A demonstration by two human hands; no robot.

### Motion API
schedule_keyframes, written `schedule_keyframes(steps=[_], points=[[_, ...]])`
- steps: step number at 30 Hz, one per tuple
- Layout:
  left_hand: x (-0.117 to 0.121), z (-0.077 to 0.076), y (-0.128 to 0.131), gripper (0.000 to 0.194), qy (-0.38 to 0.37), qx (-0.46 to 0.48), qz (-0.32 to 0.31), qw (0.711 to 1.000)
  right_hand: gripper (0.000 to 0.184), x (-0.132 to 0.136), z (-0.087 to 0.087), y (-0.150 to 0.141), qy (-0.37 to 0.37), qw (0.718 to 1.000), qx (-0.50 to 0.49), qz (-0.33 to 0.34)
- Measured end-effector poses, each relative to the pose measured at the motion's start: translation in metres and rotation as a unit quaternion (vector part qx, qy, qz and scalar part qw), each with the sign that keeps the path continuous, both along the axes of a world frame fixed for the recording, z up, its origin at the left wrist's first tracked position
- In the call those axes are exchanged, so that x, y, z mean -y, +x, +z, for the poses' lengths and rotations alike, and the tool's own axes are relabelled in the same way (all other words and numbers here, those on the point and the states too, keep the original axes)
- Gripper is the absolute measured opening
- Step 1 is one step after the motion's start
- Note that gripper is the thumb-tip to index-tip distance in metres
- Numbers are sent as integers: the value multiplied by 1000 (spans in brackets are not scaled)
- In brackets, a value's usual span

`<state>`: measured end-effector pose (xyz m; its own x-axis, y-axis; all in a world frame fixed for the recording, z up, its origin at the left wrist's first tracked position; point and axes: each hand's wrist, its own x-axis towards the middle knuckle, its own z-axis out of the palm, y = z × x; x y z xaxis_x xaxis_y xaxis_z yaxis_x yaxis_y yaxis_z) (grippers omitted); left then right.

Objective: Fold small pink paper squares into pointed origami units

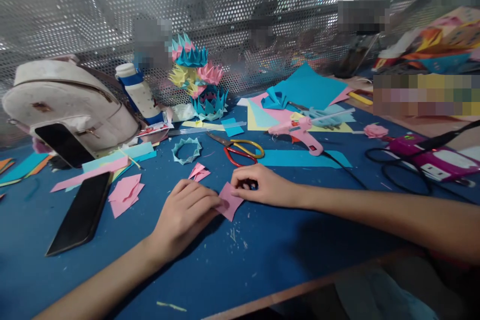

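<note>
A small pink paper square [231, 206] sits between a person's two hands just above or on a blue table [142, 290]; the angle leaves that unclear. The right hand [264, 186] pinches its upper right edge between thumb and forefinger. The left hand [183, 212], fingers together, meets the left edge, its thumb hidden, so whether it grips cannot be told. Just beyond lie a folded pink piece [199, 174], a pale-blue paper ring [182, 160] and red-and-yellow-handled scissors [227, 144]. A pink glue gun [300, 132] rests near a blue paper strip [292, 158]. Behind, a tower of spiky folded paper [210, 102] stands beside a bottle [140, 92] and a pale backpack [75, 105].
</note>
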<state>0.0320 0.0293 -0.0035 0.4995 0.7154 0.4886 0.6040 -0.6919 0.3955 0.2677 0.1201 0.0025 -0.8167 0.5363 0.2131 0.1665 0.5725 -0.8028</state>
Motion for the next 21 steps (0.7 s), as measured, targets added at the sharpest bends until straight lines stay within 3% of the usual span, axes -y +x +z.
schedule_keyframes(steps=[6,11,14,21], points=[[0,5,4,4,17,15,13,1000,9,1,1,2,25,1000,-1,13],[2,6,6,7,5,21,42,999,37,4,3,4,123,991,-29,37],[4,7,7,12,8,14,34,999,17,5,2,4,168,983,-26,72],[16,8,15,29,28,-71,-70,995,20,-7,7,6,79,988,-18,130]])
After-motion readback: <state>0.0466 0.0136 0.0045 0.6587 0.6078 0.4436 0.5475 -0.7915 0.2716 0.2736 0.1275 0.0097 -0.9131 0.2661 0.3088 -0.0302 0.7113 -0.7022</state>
